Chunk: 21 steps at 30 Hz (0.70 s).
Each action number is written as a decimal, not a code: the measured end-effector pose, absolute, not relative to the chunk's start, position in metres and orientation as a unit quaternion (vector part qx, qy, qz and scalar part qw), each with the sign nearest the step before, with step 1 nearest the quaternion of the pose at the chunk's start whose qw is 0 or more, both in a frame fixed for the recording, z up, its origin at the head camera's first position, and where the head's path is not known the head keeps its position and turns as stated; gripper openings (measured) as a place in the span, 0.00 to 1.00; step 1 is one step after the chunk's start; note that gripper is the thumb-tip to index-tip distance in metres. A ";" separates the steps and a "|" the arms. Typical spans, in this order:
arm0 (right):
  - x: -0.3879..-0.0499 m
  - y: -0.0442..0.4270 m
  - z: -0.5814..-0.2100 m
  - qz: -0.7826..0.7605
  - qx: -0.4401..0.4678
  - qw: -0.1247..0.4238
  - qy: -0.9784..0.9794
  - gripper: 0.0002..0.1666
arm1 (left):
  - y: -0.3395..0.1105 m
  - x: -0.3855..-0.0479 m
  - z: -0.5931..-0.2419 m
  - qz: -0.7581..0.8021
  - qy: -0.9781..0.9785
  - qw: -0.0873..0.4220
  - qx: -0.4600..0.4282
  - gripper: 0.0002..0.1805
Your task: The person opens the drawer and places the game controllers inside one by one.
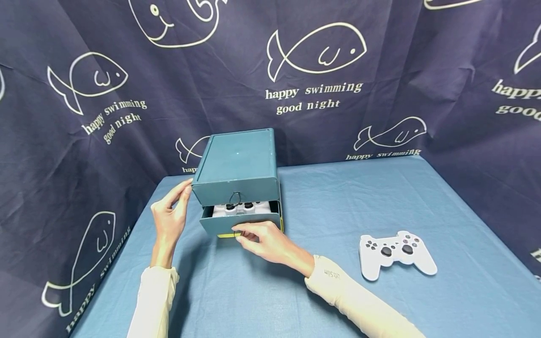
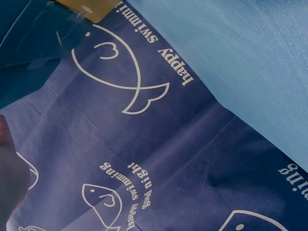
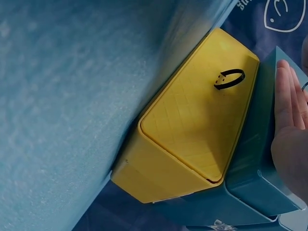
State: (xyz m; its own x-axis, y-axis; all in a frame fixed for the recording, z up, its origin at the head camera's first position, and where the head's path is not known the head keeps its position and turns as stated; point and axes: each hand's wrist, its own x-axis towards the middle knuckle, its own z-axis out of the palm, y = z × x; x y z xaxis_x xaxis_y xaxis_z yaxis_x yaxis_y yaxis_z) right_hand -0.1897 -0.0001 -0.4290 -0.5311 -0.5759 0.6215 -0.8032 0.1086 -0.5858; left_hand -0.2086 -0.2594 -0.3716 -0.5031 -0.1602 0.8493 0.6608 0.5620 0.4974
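A teal drawer box stands at the back left of the table, its middle drawer pulled partly out. Inside that drawer lies a white game controller. My right hand pinches the small loop at the drawer's front; in the right wrist view the hand is at the teal drawer front. My left hand touches the box's front left top corner with its fingertips; only a dark part of the hand shows in the left wrist view. Below is a yellow drawer with a black loop.
A second white controller lies on the blue cloth table to the right. A dark blue curtain with fish drawings hangs behind the box and along both sides.
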 end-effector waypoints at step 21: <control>-0.203 -0.004 -0.430 0.487 0.456 0.117 -0.735 0.13 | -0.260 -0.210 -0.372 -0.434 -0.750 0.471 -0.164 0.09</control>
State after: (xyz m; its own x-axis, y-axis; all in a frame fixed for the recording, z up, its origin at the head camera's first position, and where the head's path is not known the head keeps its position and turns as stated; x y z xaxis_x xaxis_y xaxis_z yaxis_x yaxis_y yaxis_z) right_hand -0.2027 -0.0045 -0.4296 -0.5564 -0.5570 0.6166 -0.7850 0.1090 -0.6098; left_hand -0.2096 -0.2600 -0.3722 -0.5018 -0.1638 0.8493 0.6552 0.5691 0.4968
